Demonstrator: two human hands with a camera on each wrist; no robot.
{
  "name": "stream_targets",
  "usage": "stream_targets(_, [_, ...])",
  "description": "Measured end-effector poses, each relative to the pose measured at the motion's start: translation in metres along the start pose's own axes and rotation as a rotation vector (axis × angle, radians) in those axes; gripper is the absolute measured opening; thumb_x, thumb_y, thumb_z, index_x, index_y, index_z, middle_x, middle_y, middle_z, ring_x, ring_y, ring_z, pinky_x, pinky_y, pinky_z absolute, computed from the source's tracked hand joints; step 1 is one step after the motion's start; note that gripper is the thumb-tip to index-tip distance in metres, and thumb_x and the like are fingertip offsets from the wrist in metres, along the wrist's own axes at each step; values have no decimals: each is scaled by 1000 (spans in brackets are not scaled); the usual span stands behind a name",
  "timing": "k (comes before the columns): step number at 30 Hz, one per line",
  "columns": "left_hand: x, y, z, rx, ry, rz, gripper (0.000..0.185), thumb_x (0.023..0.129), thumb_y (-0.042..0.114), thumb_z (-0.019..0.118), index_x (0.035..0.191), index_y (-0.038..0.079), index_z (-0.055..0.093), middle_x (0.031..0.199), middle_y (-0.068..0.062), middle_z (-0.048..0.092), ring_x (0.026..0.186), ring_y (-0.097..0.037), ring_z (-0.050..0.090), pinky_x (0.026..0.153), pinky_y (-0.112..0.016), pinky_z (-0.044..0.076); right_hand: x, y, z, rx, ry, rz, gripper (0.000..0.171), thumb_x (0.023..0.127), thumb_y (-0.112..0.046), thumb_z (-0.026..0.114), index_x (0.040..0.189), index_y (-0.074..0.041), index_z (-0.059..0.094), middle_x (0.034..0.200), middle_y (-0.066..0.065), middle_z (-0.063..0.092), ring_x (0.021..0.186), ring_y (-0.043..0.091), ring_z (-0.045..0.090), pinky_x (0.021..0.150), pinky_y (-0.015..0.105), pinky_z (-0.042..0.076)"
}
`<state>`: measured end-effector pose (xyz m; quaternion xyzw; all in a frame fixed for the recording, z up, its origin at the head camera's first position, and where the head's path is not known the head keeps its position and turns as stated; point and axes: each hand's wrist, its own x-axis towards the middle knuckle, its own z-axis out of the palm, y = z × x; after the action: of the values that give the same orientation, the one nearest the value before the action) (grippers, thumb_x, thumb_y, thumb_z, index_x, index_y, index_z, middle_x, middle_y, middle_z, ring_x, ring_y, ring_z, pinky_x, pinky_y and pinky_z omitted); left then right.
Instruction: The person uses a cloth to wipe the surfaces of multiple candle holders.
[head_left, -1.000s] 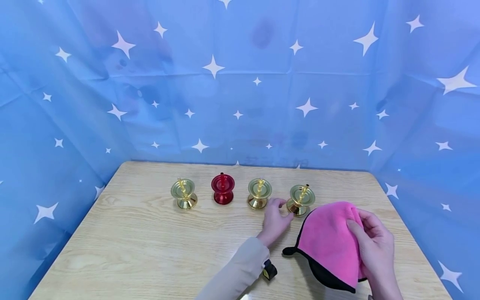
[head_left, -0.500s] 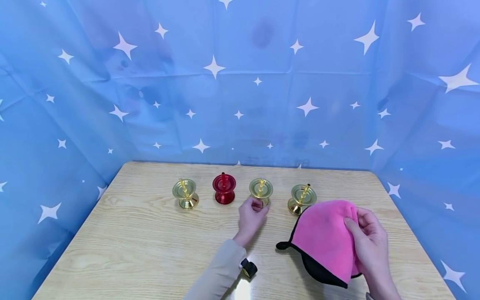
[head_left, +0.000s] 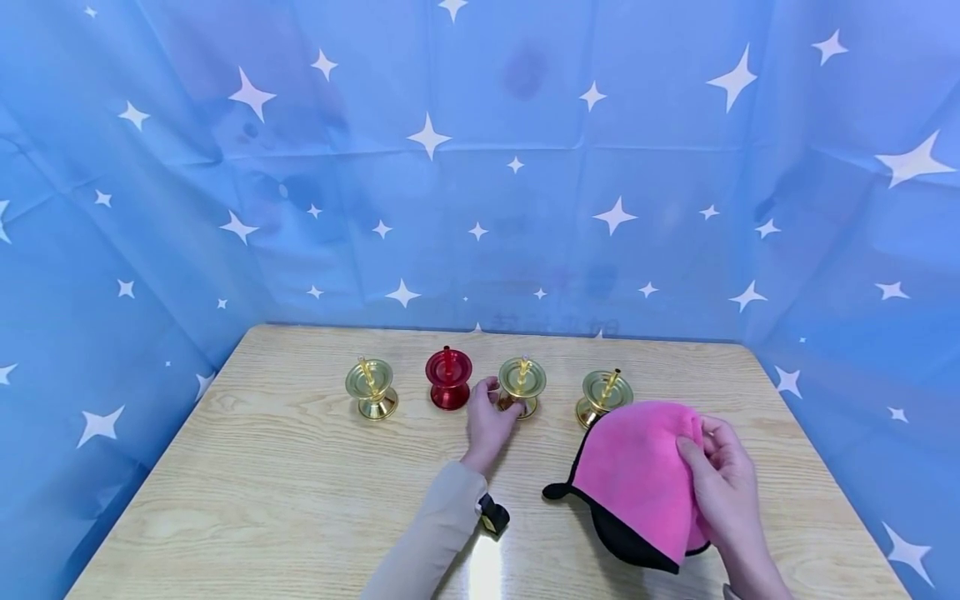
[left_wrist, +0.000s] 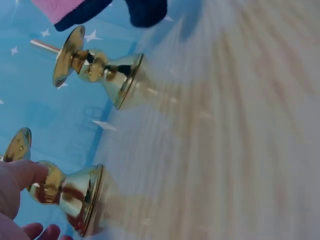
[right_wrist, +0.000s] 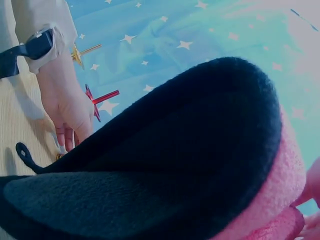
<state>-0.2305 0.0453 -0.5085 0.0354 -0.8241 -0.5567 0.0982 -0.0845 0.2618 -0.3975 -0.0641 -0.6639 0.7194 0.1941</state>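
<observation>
Near edge of the tabletop (head_left: 247, 500), right side: my right hand (head_left: 723, 492) pinches the pink cloth (head_left: 637, 479), thumb on top and fingers curled under, its black lining (right_wrist: 150, 165) facing down; a loop tab (head_left: 553, 492) trails off the cloth's left end. Middle: my left hand (head_left: 489, 421) is at the third holder (head_left: 521, 385), thumb on its narrow stem (left_wrist: 42, 187) and fingers curling round the far side; grip looks only partly made. Judgement: take it low on the stem, well clear of the upright pin, and lift straight so the wide base doesn't drag; bring the cloth over rather than reaching across. Far edge: the row runs gold holder (head_left: 370, 387), red holder (head_left: 448, 377), mine, then the right-hand gold one (head_left: 603, 396), partly behind the cloth.
</observation>
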Motion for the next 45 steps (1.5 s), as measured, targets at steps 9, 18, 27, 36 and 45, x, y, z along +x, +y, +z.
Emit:
stream_targets(9, [9,-7,5,67,-32,96,40,68,12,81,103,2,64,97,-8,63,94,-24,56,83,-37,45,0,2,1,-19,-26,21,20,93,2,49,98,-17,56,80,-9,67,61,3,61,52,17,48])
stream_targets(18, [11,-10,7,149,-37,195,30,65,14,82,90,4,69,89,-6,64,89,-23,55,85,-37,41,-2,4,3,17,-39,7,21,93,3,49,98,-16,56,81,-8,68,61,4,61,52,17,48])
stream_targets(27, [11,-13,6,101,-43,196,26,68,13,81,90,5,70,89,-5,65,89,-22,55,83,-35,42,-3,3,6,-21,-27,45,19,94,1,48,99,-16,55,81,-9,68,60,4,61,51,17,48])
stream_targets(36, [2,-5,-4,-35,-133,170,22,70,6,78,87,5,66,84,-4,66,79,-15,59,70,-26,49,-3,1,13,-42,-52,26,19,94,1,46,99,-16,53,79,-9,67,58,4,60,50,18,47])
stream_targets(45, [-10,5,-20,-166,-228,313,25,65,-3,75,85,2,61,83,-7,65,80,-13,60,71,-30,52,-5,1,34,-19,-69,26,14,96,-1,45,105,-12,48,82,-7,67,61,7,62,51,20,48])
